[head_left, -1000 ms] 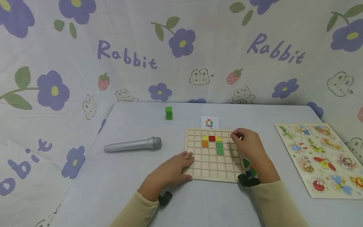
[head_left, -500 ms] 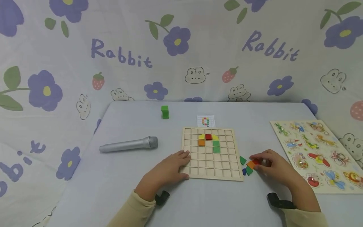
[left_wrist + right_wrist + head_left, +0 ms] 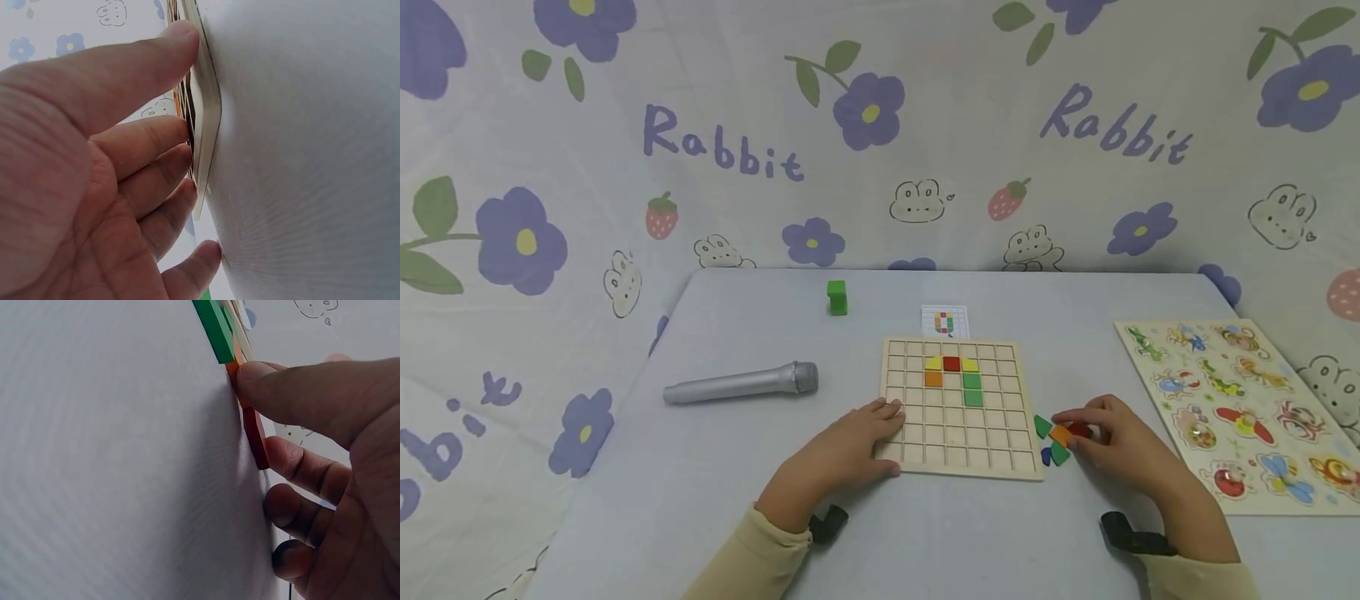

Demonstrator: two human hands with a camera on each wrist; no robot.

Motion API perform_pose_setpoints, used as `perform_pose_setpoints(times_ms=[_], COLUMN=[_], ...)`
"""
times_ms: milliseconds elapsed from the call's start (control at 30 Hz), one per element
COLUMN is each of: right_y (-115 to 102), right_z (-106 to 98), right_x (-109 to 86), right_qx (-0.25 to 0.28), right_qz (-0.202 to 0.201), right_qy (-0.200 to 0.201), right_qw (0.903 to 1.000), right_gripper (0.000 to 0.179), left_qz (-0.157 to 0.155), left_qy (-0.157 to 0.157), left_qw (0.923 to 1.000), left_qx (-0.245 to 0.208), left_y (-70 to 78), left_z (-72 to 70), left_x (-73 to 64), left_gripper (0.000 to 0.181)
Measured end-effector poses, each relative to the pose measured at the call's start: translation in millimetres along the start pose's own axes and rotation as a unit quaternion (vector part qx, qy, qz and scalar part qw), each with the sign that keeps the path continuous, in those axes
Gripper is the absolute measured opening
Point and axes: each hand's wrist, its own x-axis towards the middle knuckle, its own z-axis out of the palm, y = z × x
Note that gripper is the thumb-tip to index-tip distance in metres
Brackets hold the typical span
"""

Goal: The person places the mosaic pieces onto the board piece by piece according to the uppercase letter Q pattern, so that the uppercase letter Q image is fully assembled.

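Observation:
A wooden grid board (image 3: pixel 925 433) lies mid-table with yellow, red, orange and green tiles set in its upper cells. My left hand (image 3: pixel 850 442) rests on the board's left edge, fingers extended; in the left wrist view the thumb and fingertips touch its rim (image 3: pixel 209 106). Right of the board, my right hand (image 3: pixel 1123 442) pinches a loose orange tile (image 3: pixel 1060 435) between thumb and index finger, down at the table. A red tile (image 3: pixel 254 437) sits under the fingers beside it. Loose green tiles (image 3: pixel 1042 426) and a small blue piece (image 3: pixel 1047 456) lie close by.
A small pattern card (image 3: pixel 944 321) lies behind the board. To the left are a silver microphone (image 3: pixel 741 383) and a green block piece (image 3: pixel 837 297). An animal puzzle board (image 3: pixel 1247 417) lies at the right, near my right hand.
My right hand has gone from the board's upper right down to the loose tiles at its right, then shifted slightly with the orange tile. The left hand keeps its place on the board.

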Motion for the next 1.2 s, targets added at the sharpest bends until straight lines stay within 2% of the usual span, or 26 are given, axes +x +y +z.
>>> perform_pose_setpoints(times_ms=[233, 500, 667, 800, 1000, 1200], right_y=[-3.0, -7.9, -28.6, -59.1, -101.6, -128.1], right_z=[2.2, 7.8, 7.4, 11.4, 29.7, 53.8], right_x=[1.7, 6.6, 14.7, 35.1, 75.8, 104.5], right_qx=[-0.014, 0.025, 0.034, 0.044, 0.062, 0.061], right_qz=[-0.004, 0.067, 0.070, 0.060, 0.013, -0.026], right_qy=[0.015, 0.078, 0.104, 0.086, 0.040, 0.005], right_qw=[0.9998, 0.9944, 0.9915, 0.9936, 0.9972, 0.9978], right_gripper=[0.024, 0.019, 0.014, 0.015, 0.011, 0.007], left_qz=[-0.002, -0.004, -0.004, -0.005, 0.001, 0.010], left_qy=[0.001, 0.002, 0.002, 0.004, 0.004, 0.006], left_qw=[1.0000, 1.0000, 1.0000, 0.9999, 0.9999, 0.9999], left_qx=[-0.003, -0.007, -0.008, -0.010, -0.012, -0.003], left_y=[2.2, 1.9, 3.5, 2.9, -2.1, -3.0], left_z=[-1.2, -1.7, -3.1, -4.7, -1.9, -1.5], left_x=[-1.1, -3.1, -4.0, -4.6, -1.6, -0.8], left_gripper=[0.078, 0.077, 0.077, 0.078, 0.078, 0.077])
